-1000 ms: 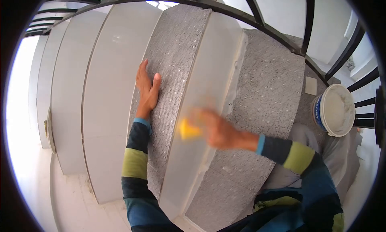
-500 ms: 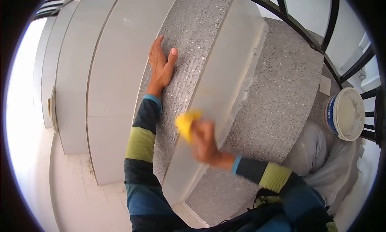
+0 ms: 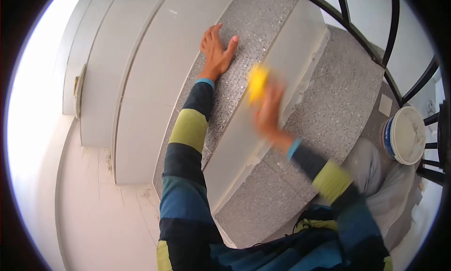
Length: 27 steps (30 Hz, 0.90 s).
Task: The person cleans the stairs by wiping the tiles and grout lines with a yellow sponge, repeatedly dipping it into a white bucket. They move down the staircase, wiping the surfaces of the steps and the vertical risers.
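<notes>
My left hand (image 3: 217, 54) rests on the speckled grey stair tread (image 3: 249, 24), its fingers apart and nothing in it. Blurred by motion, my right hand (image 3: 270, 106) grips a yellow sponge (image 3: 258, 83). The sponge is at the edge where that tread meets the pale riser (image 3: 225, 167). Below the riser lies a second speckled tread (image 3: 343, 78), with a whitish strip along the joint.
A white bucket (image 3: 408, 134) with a blue label stands at the right, beside black metal railings (image 3: 392, 31). A small beige tile piece (image 3: 385, 105) lies near it. Pale steps rise at the left, above a light tiled floor (image 3: 112, 219).
The view has shifted, so the stairs appear moved. My right hand and the yellow sponge have gone up along the tread's edge. My left hand still lies flat on the tread.
</notes>
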Tool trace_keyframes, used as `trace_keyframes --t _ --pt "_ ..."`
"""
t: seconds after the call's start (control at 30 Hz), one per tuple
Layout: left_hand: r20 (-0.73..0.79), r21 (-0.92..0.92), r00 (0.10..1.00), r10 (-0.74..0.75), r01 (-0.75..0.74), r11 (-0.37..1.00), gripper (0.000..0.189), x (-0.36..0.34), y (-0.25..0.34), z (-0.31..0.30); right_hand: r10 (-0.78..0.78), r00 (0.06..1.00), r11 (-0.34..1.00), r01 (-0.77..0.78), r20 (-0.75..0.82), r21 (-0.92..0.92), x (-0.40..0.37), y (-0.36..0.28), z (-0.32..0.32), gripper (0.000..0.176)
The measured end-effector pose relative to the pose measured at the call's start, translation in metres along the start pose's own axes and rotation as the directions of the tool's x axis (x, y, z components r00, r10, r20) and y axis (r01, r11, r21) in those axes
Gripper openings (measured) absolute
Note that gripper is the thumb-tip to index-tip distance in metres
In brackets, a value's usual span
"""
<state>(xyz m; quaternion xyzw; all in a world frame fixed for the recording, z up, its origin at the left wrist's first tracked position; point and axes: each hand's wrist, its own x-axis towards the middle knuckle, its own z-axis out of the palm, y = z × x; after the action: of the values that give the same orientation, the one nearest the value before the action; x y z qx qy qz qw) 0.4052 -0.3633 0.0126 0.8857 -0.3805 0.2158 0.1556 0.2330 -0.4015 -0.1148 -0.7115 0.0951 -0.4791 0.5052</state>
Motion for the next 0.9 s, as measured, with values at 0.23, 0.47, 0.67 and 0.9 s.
trace_keyframes --t 0.23,0.47,0.67,0.9 --pt "0.067 0.157 0.914 0.399 -0.405 0.901 0.028 -0.026 0.1 -0.08 -0.087 0.879 0.916 -0.115 0.469 0.385 -0.073 -0.008 -0.101 0.048" --pt "0.708 -0.652 0.544 0.451 0.257 0.713 0.035 -0.24 0.262 -0.064 0.06 0.93 0.936 -0.178 0.362 0.303 0.128 0.074 -0.123 0.058" --pt "0.297 -0.455 0.947 0.119 0.031 0.89 0.044 -0.326 0.338 0.054 -0.055 0.996 0.997 0.052 0.067 0.057 0.113 0.042 -0.045 0.06" --pt "0.176 -0.482 0.981 0.086 0.009 0.876 0.053 -0.398 0.371 0.153 -0.253 0.754 0.852 -0.122 0.606 0.509 -0.142 -0.13 -0.039 0.057"
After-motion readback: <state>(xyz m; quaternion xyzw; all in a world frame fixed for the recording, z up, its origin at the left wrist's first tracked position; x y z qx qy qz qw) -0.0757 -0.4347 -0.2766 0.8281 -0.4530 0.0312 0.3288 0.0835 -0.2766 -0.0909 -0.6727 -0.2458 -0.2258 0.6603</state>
